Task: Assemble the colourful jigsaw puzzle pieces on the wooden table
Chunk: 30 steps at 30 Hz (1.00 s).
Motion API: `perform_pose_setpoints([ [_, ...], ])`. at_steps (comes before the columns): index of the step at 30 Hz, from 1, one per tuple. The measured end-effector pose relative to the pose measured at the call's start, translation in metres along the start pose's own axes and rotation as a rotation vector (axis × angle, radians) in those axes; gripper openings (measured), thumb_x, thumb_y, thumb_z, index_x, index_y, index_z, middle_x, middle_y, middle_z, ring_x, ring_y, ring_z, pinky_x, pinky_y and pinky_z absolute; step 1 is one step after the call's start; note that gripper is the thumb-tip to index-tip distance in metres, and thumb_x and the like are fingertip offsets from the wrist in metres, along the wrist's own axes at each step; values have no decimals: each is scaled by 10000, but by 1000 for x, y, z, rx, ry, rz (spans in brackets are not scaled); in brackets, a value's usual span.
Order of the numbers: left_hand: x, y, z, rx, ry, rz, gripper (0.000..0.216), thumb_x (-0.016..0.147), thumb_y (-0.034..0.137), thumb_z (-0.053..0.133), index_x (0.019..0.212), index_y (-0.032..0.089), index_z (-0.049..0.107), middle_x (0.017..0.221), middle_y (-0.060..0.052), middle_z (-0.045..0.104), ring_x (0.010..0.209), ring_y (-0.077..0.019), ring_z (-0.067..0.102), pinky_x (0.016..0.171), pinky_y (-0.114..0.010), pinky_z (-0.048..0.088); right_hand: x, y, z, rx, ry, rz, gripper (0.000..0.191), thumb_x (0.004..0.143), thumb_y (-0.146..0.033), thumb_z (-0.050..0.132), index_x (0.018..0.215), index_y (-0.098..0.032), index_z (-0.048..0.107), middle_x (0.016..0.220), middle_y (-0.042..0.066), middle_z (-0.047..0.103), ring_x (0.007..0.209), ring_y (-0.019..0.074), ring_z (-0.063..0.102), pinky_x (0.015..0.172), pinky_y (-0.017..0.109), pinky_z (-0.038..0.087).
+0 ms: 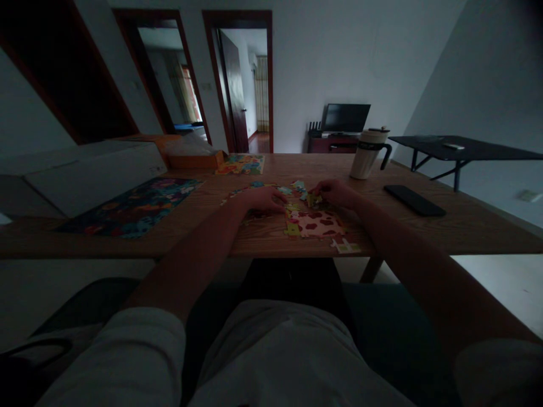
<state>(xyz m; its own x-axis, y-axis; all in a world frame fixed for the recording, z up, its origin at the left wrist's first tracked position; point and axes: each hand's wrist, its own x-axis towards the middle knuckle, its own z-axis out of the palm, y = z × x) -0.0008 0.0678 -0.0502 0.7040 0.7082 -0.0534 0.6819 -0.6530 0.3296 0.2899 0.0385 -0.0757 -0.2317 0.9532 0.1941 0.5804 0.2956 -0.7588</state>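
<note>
A partly joined jigsaw puzzle with a pink patch, dark red blotches and a yellow-green edge lies on the table in front of me. My right hand pinches a yellow-green puzzle piece tilted up above the puzzle's far side. At the puzzle's left edge rests my left hand, its fingers apart and touching the pieces there. Loose puzzle pieces spread behind and beside my left hand, partly hidden by it. Another joined bit of puzzle lies by the near table edge.
On the right stand a white tumbler with a black handle and a black phone-like slab. To the left lie a dark floral picture sheet, a long white box and an orange box. A colourful picture lies farther back.
</note>
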Motion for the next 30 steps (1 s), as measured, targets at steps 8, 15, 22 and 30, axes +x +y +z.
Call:
perform_pose_setpoints([
  [8,22,29,18,-260,186,71,605,869,393,723,1432,222,584,1235,-86,737,1060,-238,698,947,-358,529,-4,-15,7,65,-93,-111,122,864,-196,638,744,-214,652,870,43,741,869,211,713,853,372,593],
  [15,24,36,28,-229,244,128,629,815,266,741,1422,217,588,999,-33,765,873,-189,700,833,-306,532,4,-9,14,23,21,-98,75,841,-185,678,903,-217,649,948,71,757,837,210,702,775,362,608],
  [22,20,20,23,-292,219,87,605,820,314,733,1399,183,618,949,-45,748,834,-183,675,786,-296,524,2,5,3,-357,-19,-59,203,805,-247,793,1005,-225,764,1031,79,764,932,259,716,909,400,561],
  [30,27,13,21,-465,323,24,477,834,280,745,1287,164,647,885,-38,726,796,-159,668,727,-266,501,9,6,10,-328,37,-40,300,758,-220,838,1041,-204,738,1071,102,755,966,261,712,906,390,564],
])
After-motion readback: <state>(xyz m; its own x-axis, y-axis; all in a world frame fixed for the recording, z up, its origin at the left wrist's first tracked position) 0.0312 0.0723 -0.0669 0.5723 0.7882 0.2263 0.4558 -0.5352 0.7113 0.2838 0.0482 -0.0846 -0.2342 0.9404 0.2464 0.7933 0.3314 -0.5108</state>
